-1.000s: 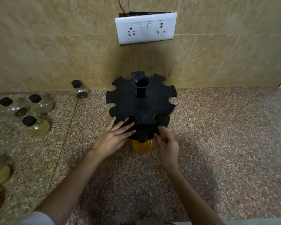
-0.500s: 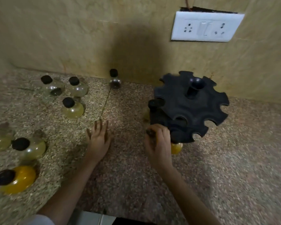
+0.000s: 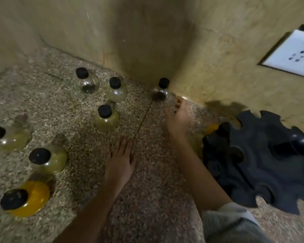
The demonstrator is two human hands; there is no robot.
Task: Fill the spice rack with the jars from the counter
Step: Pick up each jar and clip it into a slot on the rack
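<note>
Black spice rack (image 3: 263, 165) at the right, seven loose jars on the speckled counter (image 3: 156, 199).

The rack's notched top disc carries a central tube; a yellow-filled jar (image 3: 211, 128) shows at its far left edge. Black-capped round glass jars stand upright: dark-filled jar (image 3: 161, 92) by the wall, two pale ones (image 3: 86, 83) (image 3: 116, 91), an olive one (image 3: 105, 118), two yellowish ones (image 3: 9, 137) (image 3: 47, 159) and an orange one (image 3: 27, 199) nearest.
</note>
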